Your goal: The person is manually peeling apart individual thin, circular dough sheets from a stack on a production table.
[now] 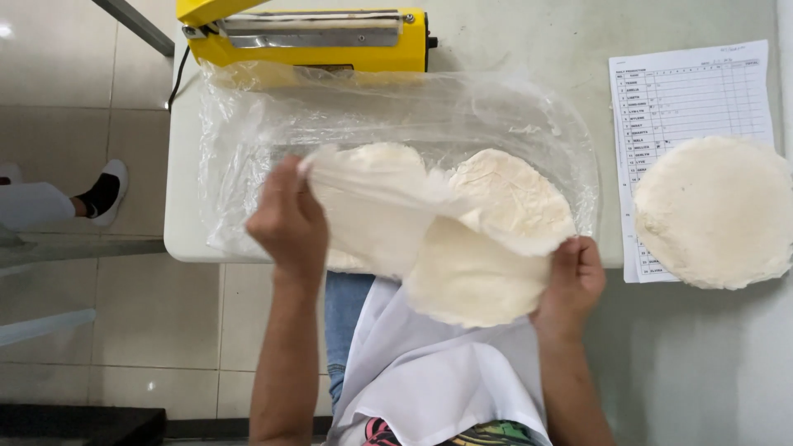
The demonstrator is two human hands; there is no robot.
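Pale thin wrappers [462, 248] pinched by both hands over table [178, 223] edge. Left hand [289, 219] closed on peeled sheet's rim, lifting; right hand [574, 277] closed on stack's lower edge. Look light, floppy, tear-prone, slightly clingy; best gripped at rim, never mid-sheet. Lying on clear plastic [248, 140]. Beyond: yellow sealer [330, 49], second stack [714, 211] on printed sheet [686, 91].

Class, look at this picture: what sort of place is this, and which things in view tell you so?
Probably a small food-packing workroom. A yellow heat sealer stands on the white table, a printed tally sheet lies beside a stack of flatbreads, and the person's hands handle more flatbreads over clear plastic bags.
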